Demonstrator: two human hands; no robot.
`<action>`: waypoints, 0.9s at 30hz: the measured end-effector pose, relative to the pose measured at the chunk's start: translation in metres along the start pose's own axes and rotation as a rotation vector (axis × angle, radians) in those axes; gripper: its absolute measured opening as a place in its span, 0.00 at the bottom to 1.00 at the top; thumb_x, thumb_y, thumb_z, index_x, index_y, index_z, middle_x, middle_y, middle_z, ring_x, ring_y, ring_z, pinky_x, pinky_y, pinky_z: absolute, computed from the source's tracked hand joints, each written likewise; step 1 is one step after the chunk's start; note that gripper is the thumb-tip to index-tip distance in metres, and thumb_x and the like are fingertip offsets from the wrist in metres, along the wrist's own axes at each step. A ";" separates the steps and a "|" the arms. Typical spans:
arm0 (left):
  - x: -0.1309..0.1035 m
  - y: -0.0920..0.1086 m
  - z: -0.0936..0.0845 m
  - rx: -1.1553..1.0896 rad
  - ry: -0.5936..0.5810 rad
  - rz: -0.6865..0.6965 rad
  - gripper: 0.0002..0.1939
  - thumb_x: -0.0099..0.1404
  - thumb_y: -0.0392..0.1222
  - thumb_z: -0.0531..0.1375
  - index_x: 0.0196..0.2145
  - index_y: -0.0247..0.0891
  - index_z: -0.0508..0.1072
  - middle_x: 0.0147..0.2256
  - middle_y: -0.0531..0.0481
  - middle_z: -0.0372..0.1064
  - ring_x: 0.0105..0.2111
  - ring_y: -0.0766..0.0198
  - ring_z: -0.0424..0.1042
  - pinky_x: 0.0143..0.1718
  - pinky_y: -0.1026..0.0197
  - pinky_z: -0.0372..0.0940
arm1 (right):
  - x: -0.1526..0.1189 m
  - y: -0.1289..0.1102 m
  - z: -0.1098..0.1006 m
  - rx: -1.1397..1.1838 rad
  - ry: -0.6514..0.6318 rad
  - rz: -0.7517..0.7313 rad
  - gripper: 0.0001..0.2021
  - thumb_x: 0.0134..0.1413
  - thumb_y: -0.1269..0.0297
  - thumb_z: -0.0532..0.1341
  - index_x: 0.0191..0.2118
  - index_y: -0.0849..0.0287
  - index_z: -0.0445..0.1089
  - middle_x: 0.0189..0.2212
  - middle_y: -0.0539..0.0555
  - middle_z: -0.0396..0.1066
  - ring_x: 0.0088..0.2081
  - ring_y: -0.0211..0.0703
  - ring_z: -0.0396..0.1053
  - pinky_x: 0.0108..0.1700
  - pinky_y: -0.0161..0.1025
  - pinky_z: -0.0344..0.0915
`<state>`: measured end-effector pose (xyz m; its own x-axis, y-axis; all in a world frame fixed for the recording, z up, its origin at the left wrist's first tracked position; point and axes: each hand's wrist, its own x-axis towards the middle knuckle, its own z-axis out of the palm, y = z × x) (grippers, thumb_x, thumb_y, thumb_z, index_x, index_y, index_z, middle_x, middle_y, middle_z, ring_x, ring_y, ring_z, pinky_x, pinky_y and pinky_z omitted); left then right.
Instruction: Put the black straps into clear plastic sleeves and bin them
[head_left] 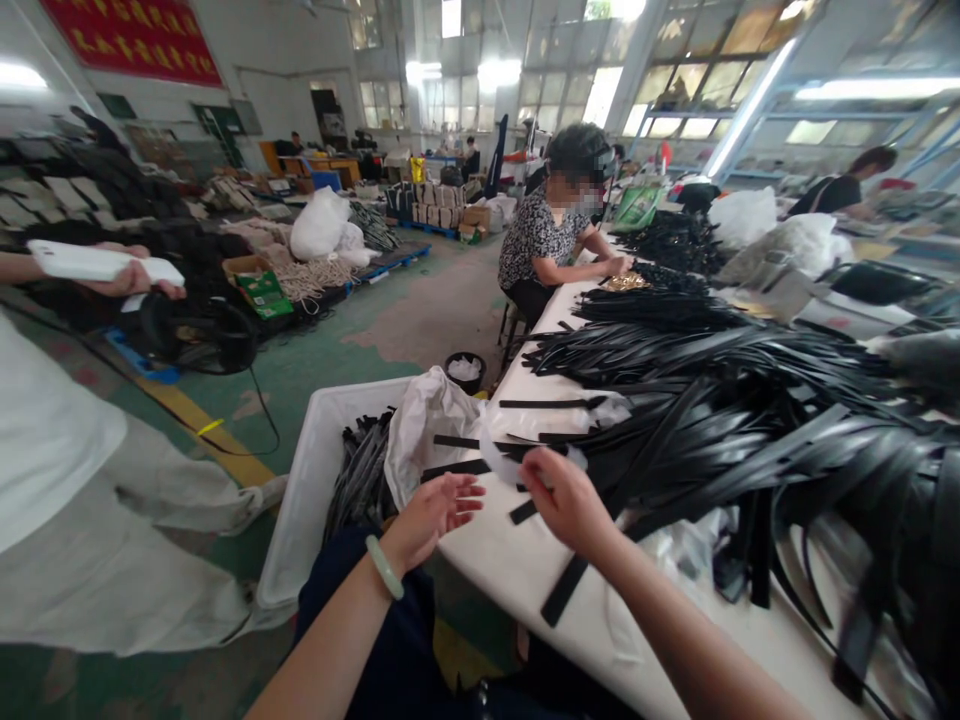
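Over the table's near edge, my right hand [562,495] is closed in a pinch on a curved, whitish translucent strip [495,455]. The strip hangs toward the left; whether it is paper or plastic I cannot tell. My left hand [439,515], with a pale bangle at its wrist, hovers a little to the left. Its fingers are apart and hold nothing. Below and behind both hands, several flat black straps [457,468] lie on the white table [487,540]. A large heap of black straps [697,440] spreads to the right.
Left of the table stands a white bin [300,480] with dark straps and a white bag [431,410] at its side. A co-worker [551,230] sits farther along the table. Another person [67,480] stands at the left, holding a white device [105,265]. A black bucket [465,372] is on the floor.
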<state>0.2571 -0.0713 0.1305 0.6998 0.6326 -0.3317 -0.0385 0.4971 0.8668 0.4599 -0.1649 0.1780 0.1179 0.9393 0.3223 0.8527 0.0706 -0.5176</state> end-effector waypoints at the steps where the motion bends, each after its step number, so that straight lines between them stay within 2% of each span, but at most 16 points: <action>1: 0.002 0.001 0.005 -0.153 -0.071 -0.062 0.28 0.63 0.61 0.56 0.47 0.32 0.69 0.46 0.34 0.71 0.43 0.56 0.73 0.44 0.56 0.66 | -0.018 -0.013 0.002 0.051 -0.038 -0.061 0.08 0.64 0.65 0.49 0.36 0.58 0.63 0.31 0.54 0.67 0.34 0.41 0.66 0.40 0.35 0.60; 3: 0.005 0.002 0.011 -0.362 -0.152 -0.165 0.26 0.65 0.58 0.55 0.48 0.31 0.68 0.45 0.34 0.71 0.44 0.55 0.74 0.46 0.54 0.66 | -0.049 -0.035 0.008 0.107 -0.127 -0.139 0.09 0.63 0.68 0.49 0.35 0.58 0.63 0.30 0.54 0.67 0.34 0.42 0.65 0.39 0.36 0.60; 5: 0.009 0.003 0.013 -0.490 -0.107 -0.187 0.18 0.67 0.49 0.56 0.46 0.31 0.70 0.40 0.38 0.73 0.40 0.60 0.75 0.44 0.57 0.67 | -0.072 -0.049 0.015 0.141 -0.231 -0.132 0.08 0.62 0.69 0.49 0.35 0.58 0.64 0.29 0.53 0.68 0.34 0.42 0.66 0.38 0.36 0.59; 8: 0.016 0.007 0.007 -0.602 0.075 -0.085 0.08 0.68 0.36 0.55 0.42 0.31 0.72 0.28 0.49 0.71 0.28 0.70 0.72 0.35 0.64 0.68 | -0.093 -0.054 0.024 0.280 -0.404 -0.056 0.04 0.59 0.69 0.53 0.35 0.57 0.65 0.28 0.51 0.68 0.31 0.39 0.65 0.35 0.34 0.58; 10: 0.021 0.013 -0.001 -0.641 0.154 0.010 0.08 0.68 0.33 0.53 0.39 0.32 0.72 0.23 0.53 0.66 0.23 0.73 0.68 0.31 0.67 0.67 | -0.103 -0.051 0.026 0.409 -0.488 0.022 0.03 0.57 0.67 0.55 0.34 0.57 0.66 0.27 0.49 0.67 0.29 0.37 0.64 0.32 0.32 0.57; 12: 0.024 0.022 -0.013 -0.646 0.235 0.130 0.07 0.68 0.32 0.53 0.36 0.33 0.72 0.22 0.55 0.64 0.22 0.74 0.66 0.30 0.68 0.66 | -0.112 -0.045 0.025 0.515 -0.518 0.116 0.05 0.57 0.64 0.56 0.32 0.58 0.65 0.25 0.48 0.65 0.28 0.37 0.61 0.30 0.32 0.56; 15: 0.024 0.032 -0.032 -0.573 0.397 0.310 0.05 0.65 0.34 0.57 0.29 0.34 0.68 0.22 0.55 0.64 0.23 0.73 0.66 0.30 0.67 0.66 | -0.126 -0.031 0.018 0.605 -0.449 0.275 0.11 0.60 0.57 0.55 0.30 0.59 0.65 0.25 0.48 0.62 0.28 0.37 0.59 0.31 0.34 0.55; 17: 0.019 0.033 -0.041 -0.523 0.479 0.378 0.07 0.62 0.37 0.61 0.27 0.34 0.67 0.25 0.54 0.67 0.26 0.71 0.69 0.32 0.65 0.67 | -0.135 -0.020 0.013 0.714 -0.373 0.413 0.15 0.60 0.52 0.55 0.30 0.58 0.64 0.23 0.48 0.59 0.26 0.37 0.57 0.28 0.34 0.54; 20: 0.006 0.031 -0.048 -0.401 0.552 0.407 0.11 0.56 0.42 0.66 0.30 0.33 0.71 0.28 0.51 0.69 0.29 0.70 0.70 0.31 0.67 0.66 | -0.145 -0.004 0.003 0.980 -0.219 0.642 0.17 0.56 0.48 0.59 0.27 0.57 0.60 0.20 0.44 0.53 0.20 0.34 0.50 0.23 0.33 0.49; 22: -0.005 0.028 -0.052 -0.255 0.600 0.406 0.17 0.52 0.48 0.68 0.33 0.32 0.73 0.27 0.51 0.69 0.27 0.71 0.68 0.28 0.69 0.64 | -0.147 0.006 -0.007 1.078 -0.107 0.732 0.17 0.53 0.48 0.61 0.27 0.56 0.60 0.20 0.44 0.52 0.20 0.33 0.49 0.22 0.32 0.49; 23: -0.011 0.028 -0.054 -0.168 0.627 0.403 0.19 0.52 0.51 0.68 0.33 0.32 0.74 0.27 0.51 0.69 0.26 0.71 0.67 0.27 0.69 0.63 | -0.147 0.011 -0.013 1.075 -0.093 0.747 0.17 0.53 0.49 0.62 0.27 0.56 0.62 0.21 0.45 0.53 0.21 0.33 0.51 0.23 0.32 0.51; 24: -0.018 0.028 -0.058 -0.071 0.660 0.405 0.21 0.52 0.54 0.67 0.34 0.31 0.74 0.26 0.51 0.69 0.26 0.70 0.67 0.27 0.68 0.64 | -0.147 0.015 -0.020 1.040 -0.118 0.746 0.16 0.52 0.49 0.63 0.27 0.56 0.63 0.22 0.46 0.55 0.22 0.34 0.54 0.25 0.33 0.53; 27: -0.044 0.032 -0.075 0.273 0.784 0.417 0.25 0.58 0.60 0.59 0.36 0.32 0.76 0.29 0.47 0.72 0.29 0.64 0.70 0.28 0.65 0.66 | -0.142 0.028 -0.039 0.859 -0.310 0.685 0.17 0.49 0.49 0.65 0.26 0.58 0.65 0.22 0.48 0.60 0.24 0.37 0.58 0.27 0.35 0.55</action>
<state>0.1713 -0.0389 0.1452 -0.0189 0.9988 -0.0441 0.0601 0.0452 0.9972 0.4867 -0.3096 0.1486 0.1919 0.9030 -0.3845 0.0139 -0.3942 -0.9189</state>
